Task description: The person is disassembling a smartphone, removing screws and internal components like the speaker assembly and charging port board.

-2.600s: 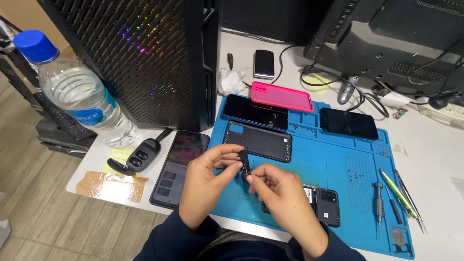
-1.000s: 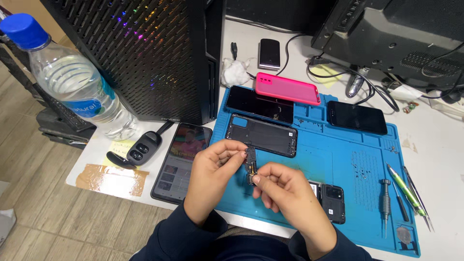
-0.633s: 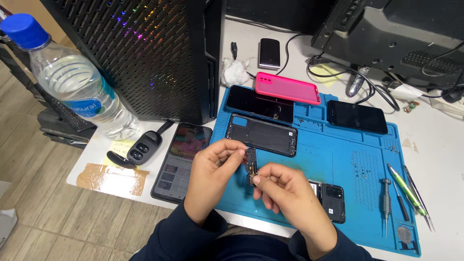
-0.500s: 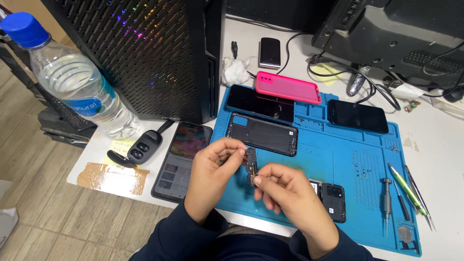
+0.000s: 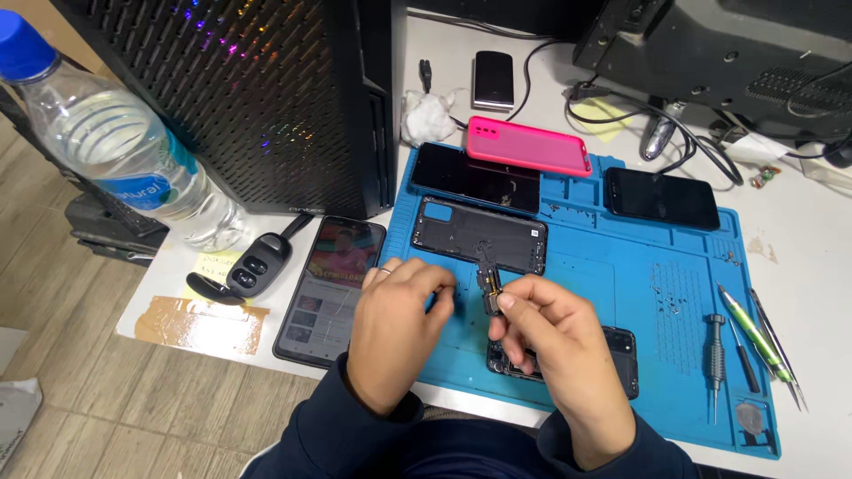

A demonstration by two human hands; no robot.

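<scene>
Right hand [image 5: 555, 341] pinches a small black phone part [image 5: 489, 293] over the blue repair mat [image 5: 621, 293]; left hand [image 5: 397, 324], fingers curled, holds nothing visible.

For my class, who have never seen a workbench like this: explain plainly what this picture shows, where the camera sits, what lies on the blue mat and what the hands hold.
The camera is worn on the person's head and looks down at their own two bare hands. The left hand and right hand are close together, and the right one pinches a small dark part in its fingertips; the left fingers are beside it. They work over a blue mat on a white table. On the mat lie an opened phone frame, two dark phones, a pink case, a screwdriver and green tweezers. Left of the mat lie a lit phone, a car key fob and a water bottle.
</scene>
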